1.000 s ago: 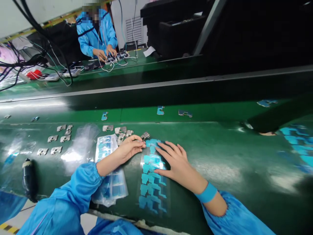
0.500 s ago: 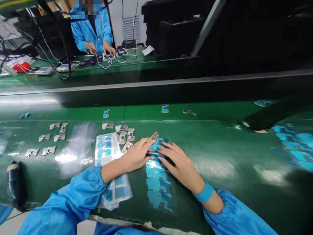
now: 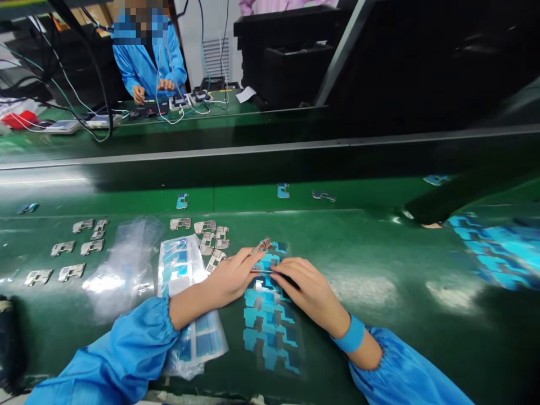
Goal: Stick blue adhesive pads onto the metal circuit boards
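Note:
My left hand point(image 3: 230, 275) pinches a small silver metal bracket point(image 3: 262, 245) at its fingertips, just above a clear sheet of blue die-cut stickers point(image 3: 270, 315) lying on the green bench. My right hand point(image 3: 307, 289) rests on that sheet, fingers curled and pressed on its upper part, close to the left fingertips. A small heap of the same metal brackets point(image 3: 213, 239) lies just left of the hands. Beside my left forearm sits a stack of more sticker sheets point(image 3: 188, 292) in clear film.
Rows of metal brackets point(image 3: 67, 256) and an empty clear bag point(image 3: 122, 264) lie to the left. Loose blue parts point(image 3: 282, 191) rest on the green belt point(image 3: 126, 199) behind. More blue sticker sheets point(image 3: 493, 247) lie at right. A person in a blue coat point(image 3: 145, 62) works opposite.
My left hand lifted a bracket from beside the sheet and moved it over the stickers. My right hand's fingers curled in toward the left fingertips. The head view shifted slightly left.

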Demonstrator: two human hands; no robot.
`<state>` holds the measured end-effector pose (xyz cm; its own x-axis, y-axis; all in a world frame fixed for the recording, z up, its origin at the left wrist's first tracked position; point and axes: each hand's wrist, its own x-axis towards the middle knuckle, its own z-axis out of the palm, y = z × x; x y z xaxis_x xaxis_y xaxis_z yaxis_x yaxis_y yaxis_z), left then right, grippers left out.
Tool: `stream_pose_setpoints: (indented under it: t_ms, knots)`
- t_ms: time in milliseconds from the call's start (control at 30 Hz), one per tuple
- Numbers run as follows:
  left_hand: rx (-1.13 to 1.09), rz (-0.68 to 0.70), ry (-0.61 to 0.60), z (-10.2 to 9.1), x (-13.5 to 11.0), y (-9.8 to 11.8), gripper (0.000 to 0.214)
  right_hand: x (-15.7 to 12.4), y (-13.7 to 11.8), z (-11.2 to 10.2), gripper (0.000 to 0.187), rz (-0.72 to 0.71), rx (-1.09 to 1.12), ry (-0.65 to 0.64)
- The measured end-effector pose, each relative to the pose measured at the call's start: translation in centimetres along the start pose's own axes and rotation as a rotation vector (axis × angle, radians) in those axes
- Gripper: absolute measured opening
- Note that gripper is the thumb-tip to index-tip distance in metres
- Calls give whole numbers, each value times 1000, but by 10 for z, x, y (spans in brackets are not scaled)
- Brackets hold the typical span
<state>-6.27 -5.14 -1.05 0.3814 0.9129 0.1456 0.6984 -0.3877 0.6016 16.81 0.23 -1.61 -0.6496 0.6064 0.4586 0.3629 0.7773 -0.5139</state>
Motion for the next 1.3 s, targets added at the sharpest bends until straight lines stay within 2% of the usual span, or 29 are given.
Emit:
stream_pose_setpoints:
  t_ms: [200, 300, 367, 433, 533, 567, 633, 700, 767, 867, 933, 1033, 1167, 1300]
  knots:
    - [-71, -39, -13, -5, -1, 2, 40, -2, -3, 1, 12, 83, 46, 60]
    - [-113, -49, -11, -7, -1, 3, 41, 0, -8, -2, 13, 66, 83, 90]
    - [-143, -62, -25, -10, -2, 4, 48, 0, -11, -7, 13, 48, 105, 137]
    - [-171, -64, -61, -14, -3, 5, 54, 0, -11, -13, 12, 98, 146, 208]
    - [-205, -31, -82, -18, -4, 6, 51, -2, -5, -22, 2, 375, 305, 340]
    - [-223, -29, -52, -17, -4, 7, 45, -2, -2, -24, 6, 494, 397, 377]
    - [-299, -80, 47, -15, -2, 10, 32, -1, 2, -25, 24, 694, 613, 410]
    - [-456, -206, 142, -9, -1, 16, 17, 2, 4, -25, 35, 800, 809, 405]
    - [-695, -342, 160, -1, 0, 23, 9, 5, 2, -24, 33, 839, 936, 382]
    - [-1081, -453, 114, 10, -2, 32, 20, 7, -5, -23, 31, 862, 1016, 315]
    - [-1235, -477, 111, 15, -3, 36, 32, 6, -9, -22, 33, 874, 983, 249]
    - [-1195, -496, 155, 19, -5, 40, 43, 3, -12, -20, 35, 893, 871, 166]
    - [-1001, -479, 174, 19, -8, 39, 41, -3, -12, -18, 29, 900, 818, 115]
    - [-1038, -415, 198, 18, -10, 39, 44, -6, -13, -21, 26, 879, 792, 112]
